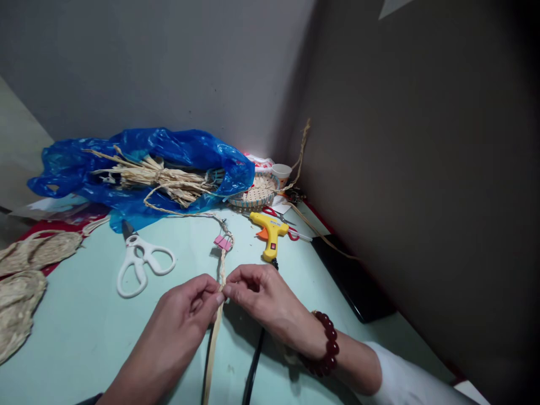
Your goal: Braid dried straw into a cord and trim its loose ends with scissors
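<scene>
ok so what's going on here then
A person is pinching a pale braided cord between the fingertips of the left hand and right hand. Below the fingers, a flat loose strip runs toward the person; above them, a pink clip sits at the braid. White-handled scissors lie to the left and a yellow glue gun to the right. Behind, a bundle of dry strands lies in a blue plastic bag.
</scene>
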A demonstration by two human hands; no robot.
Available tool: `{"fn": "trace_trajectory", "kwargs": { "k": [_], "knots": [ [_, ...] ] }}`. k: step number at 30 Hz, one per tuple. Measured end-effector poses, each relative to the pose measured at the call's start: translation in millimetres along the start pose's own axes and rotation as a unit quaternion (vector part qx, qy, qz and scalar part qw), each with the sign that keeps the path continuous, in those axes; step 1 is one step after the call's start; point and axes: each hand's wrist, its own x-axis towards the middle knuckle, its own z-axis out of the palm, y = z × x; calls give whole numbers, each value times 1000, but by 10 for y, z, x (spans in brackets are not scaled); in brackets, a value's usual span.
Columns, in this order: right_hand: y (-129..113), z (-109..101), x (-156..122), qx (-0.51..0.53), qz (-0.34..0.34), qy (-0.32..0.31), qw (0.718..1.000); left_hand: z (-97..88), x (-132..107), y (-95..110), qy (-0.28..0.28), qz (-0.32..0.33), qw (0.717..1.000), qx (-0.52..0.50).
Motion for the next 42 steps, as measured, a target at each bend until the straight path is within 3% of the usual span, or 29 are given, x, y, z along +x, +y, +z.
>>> {"fn": "trace_trajectory", "kwargs": {
  "k": [4,9,14,21,24,27,30,35,39,42],
  "knots": [
    [59,21,10,54,24,3,998,-21,-40,14,4,9,997,76],
    [34,36,-19,33,20,1,999,-53,-58,51,24,6,993,117],
    [-26,18,-40,-39,-21,23,999,-60,-15,46,10,-25,999,25],
    [-58,4,-42,-47,-32,43,997,-25,2,-57,-15,-77,989,-122],
    [-38,16,-32,-41,-34,55,997,34,-38,-77,11,-37,997,-67],
    [3,30,-24,-17,-27,47,998,109,-89,-93,57,38,995,74],
    [38,40,-24,6,-15,40,999,177,-133,-135,122,150,953,232],
    [59,45,-14,54,9,37,998,248,-159,-193,185,306,835,417],
    [80,42,17,123,24,17,992,283,-157,-196,204,364,748,516],
    [92,33,44,153,40,7,987,312,-167,-197,203,379,724,539]
  ]
}}
